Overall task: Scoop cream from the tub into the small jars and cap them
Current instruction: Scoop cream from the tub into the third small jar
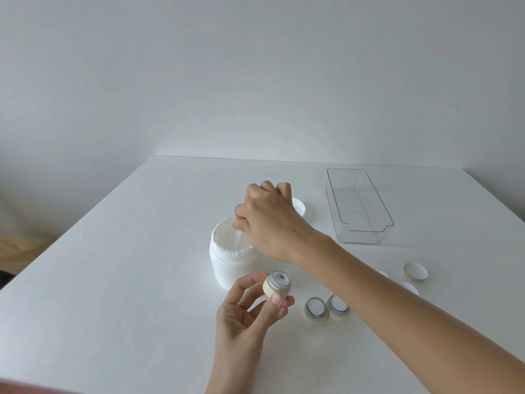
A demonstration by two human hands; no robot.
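We pinch a small cream-coloured round jar [279,285] in our left hand [244,314], just in front of the open white plastic tub [227,263], mouth tilted up and away. Our right hand [270,220] grips a pale translucent scoop [238,237] slanting into the tub; its tip is hard to make out. Our forearm partly hides two white caps [409,287]. Two filled jars [315,309], a loose cap [415,271] and a clear plastic bin [359,207] sit rightward.
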